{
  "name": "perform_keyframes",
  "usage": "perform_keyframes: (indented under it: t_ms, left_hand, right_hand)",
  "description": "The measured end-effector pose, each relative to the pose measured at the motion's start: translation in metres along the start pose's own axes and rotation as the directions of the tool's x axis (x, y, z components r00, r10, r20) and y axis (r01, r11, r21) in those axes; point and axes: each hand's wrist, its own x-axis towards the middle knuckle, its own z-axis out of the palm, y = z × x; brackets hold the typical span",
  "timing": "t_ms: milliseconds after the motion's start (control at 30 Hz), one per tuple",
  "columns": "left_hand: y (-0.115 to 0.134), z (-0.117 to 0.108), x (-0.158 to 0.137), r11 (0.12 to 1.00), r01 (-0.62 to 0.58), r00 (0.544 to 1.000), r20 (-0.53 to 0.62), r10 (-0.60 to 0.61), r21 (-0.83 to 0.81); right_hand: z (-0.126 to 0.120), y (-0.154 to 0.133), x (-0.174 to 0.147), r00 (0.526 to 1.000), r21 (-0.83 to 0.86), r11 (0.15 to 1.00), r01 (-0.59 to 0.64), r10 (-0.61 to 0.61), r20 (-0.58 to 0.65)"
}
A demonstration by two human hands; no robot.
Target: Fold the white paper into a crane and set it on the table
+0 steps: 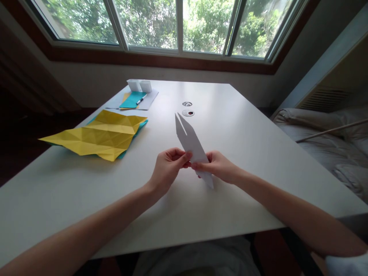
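Note:
A folded white paper (193, 142) is held up over the near middle of the table, tilted, with two pointed tips at its far end and a narrow slit between them. My left hand (169, 166) pinches its left edge between thumb and fingers. On the other side my right hand (220, 165) grips the lower part, its thumb across the front and the other fingers mostly hidden behind the paper. The two thumbs are close together. One more point of the paper sticks out below my right hand.
A creased yellow sheet (100, 134) lies on teal paper (140, 128) at the left of the white table (244, 145). Farther back are two small white paper boxes (145, 86), a teal sheet (132, 99) and a pen (142, 99). Two round inserts (188, 113) sit mid-table.

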Motion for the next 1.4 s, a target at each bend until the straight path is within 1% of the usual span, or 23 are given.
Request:
perform_keyframes:
  t_ms: [133,200,267,367,533,733,800,867,900,933,967,1000,1033,1067,1100,1133,1167,1200,1233,1267,1300,1367,1400]
  left_hand:
    - [0.0,-0.002,0.002,1.0,0.007,0.999,-0.033,-0.008,-0.03]
    - [-0.001,-0.003,0.003,0.999,0.027,0.999,-0.03,-0.028,-0.047]
    - [-0.001,-0.004,0.004,0.998,0.032,0.999,-0.037,-0.034,-0.061]
    - [-0.001,-0.004,0.005,0.997,0.024,0.998,-0.061,-0.029,-0.075]
    - [0.0,-0.004,0.004,0.997,0.035,0.998,-0.045,-0.038,-0.074]
    - [-0.001,-0.004,0.004,0.999,0.045,0.999,0.03,-0.044,-0.013]
    - [-0.001,-0.003,0.004,1.0,0.031,0.999,0.02,-0.031,-0.001]
    - [0.0,-0.003,0.005,1.0,0.009,1.0,0.006,-0.009,0.004]
    - [0.001,-0.004,0.005,1.0,0.007,1.0,0.002,-0.007,0.008]
    - [0.002,-0.005,0.005,1.0,0.018,1.0,-0.002,-0.018,0.015]
    - [0.002,-0.006,0.006,0.999,0.037,0.999,-0.006,-0.037,0.03]
    - [0.003,-0.008,0.006,0.997,0.058,0.998,-0.003,-0.058,0.056]
    - [0.003,-0.009,0.006,0.992,0.075,0.997,0.015,-0.077,0.097]
    - [0.002,-0.01,0.006,0.985,0.084,0.994,0.052,-0.092,0.152]
    - [0.001,-0.012,0.006,0.973,0.076,0.989,0.104,-0.101,0.219]
    - [-0.001,-0.013,0.006,0.955,0.05,0.982,0.16,-0.101,0.294]
    - [-0.002,-0.014,0.006,0.927,0.005,0.974,0.208,-0.089,0.374]
    - [-0.004,-0.015,0.006,0.887,-0.057,0.968,0.242,-0.064,0.459]
    - [-0.004,-0.016,0.005,0.827,-0.135,0.962,0.271,-0.022,0.545]
    - [-0.004,-0.017,0.005,0.745,-0.224,0.953,0.302,0.031,0.628]
    - [-0.003,-0.019,0.006,0.644,-0.31,0.937,0.338,0.085,0.699]
    - [0.0,-0.023,0.006,0.441,-0.459,0.885,0.443,0.146,0.771]
    - [0.003,-0.026,0.007,0.371,-0.519,0.852,0.5,0.153,0.77]
  right_hand:
    - [-0.003,-0.001,-0.004,0.996,-0.035,0.999,0.013,-0.01,0.09]
    - [-0.004,-0.001,-0.005,0.994,-0.034,0.999,0.024,-0.02,0.107]
    - [-0.006,0.0,-0.006,0.993,-0.028,1.0,0.009,-0.005,0.119]
    - [-0.007,-0.001,-0.006,0.993,-0.041,0.999,-0.024,0.028,0.115]
    - [-0.01,-0.005,-0.008,0.994,-0.08,0.996,-0.031,0.039,0.105]
    - [-0.015,-0.008,-0.004,1.0,-0.124,0.992,0.022,-0.024,-0.013]
    - [-0.016,-0.007,-0.003,1.0,-0.15,0.988,0.022,-0.023,-0.004]
    - [-0.018,-0.007,-0.003,0.999,-0.224,0.974,0.03,-0.022,0.037]
    - [-0.02,-0.008,-0.004,0.998,-0.304,0.951,0.051,-0.041,0.039]
    - [-0.023,-0.009,-0.005,0.996,-0.409,0.908,0.086,-0.088,0.015]
    - [-0.026,-0.01,-0.007,0.986,-0.527,0.839,0.132,-0.168,-0.02]
    - [-0.029,-0.01,-0.009,0.958,-0.641,0.746,0.18,-0.281,-0.058]
    - [-0.033,-0.011,-0.01,0.913,-0.731,0.644,0.226,-0.401,-0.07]
    - [-0.037,-0.011,-0.012,0.873,-0.785,0.548,0.29,-0.488,-0.018]
    - [-0.04,-0.01,-0.013,0.84,-0.816,0.457,0.354,-0.539,0.062]
    - [-0.042,-0.009,-0.013,0.818,-0.826,0.381,0.415,-0.554,0.156]
    - [-0.043,-0.007,-0.013,0.804,-0.822,0.321,0.47,-0.539,0.249]
    - [-0.044,-0.005,-0.012,0.798,-0.813,0.28,0.51,-0.508,0.325]
    - [-0.043,-0.002,-0.011,0.797,-0.803,0.258,0.537,-0.469,0.381]
    - [-0.043,0.0,-0.01,0.799,-0.797,0.249,0.551,-0.434,0.417]
    - [-0.042,0.002,-0.009,0.802,-0.794,0.245,0.556,-0.409,0.435]
    - [-0.04,0.005,-0.008,0.81,-0.8,0.239,0.55,-0.387,0.441]
    - [-0.039,0.006,-0.007,0.812,-0.805,0.235,0.545,-0.385,0.438]
